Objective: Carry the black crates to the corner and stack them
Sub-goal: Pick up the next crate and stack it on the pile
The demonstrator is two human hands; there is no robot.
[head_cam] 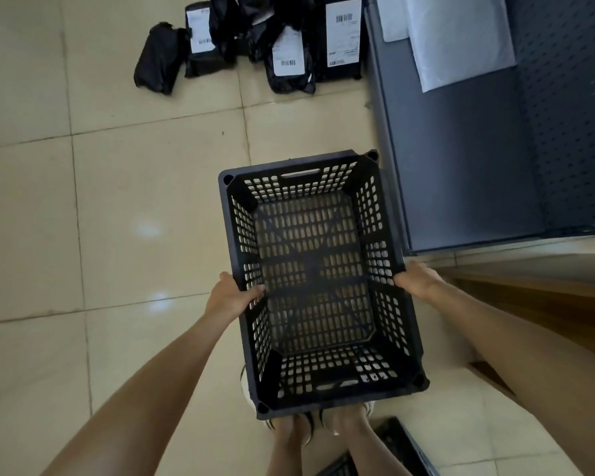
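While gripped, crate between hands.

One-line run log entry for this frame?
phase: carrying | left hand: rim grip | right hand: rim grip | black crate: empty, airborne | parcels: floor ahead

Under me is a floor of pale cream tiles with thin dark joints. Ahead, black parcel bags with white labels lie on it in a heap, just beside the grey shelf unit's base.
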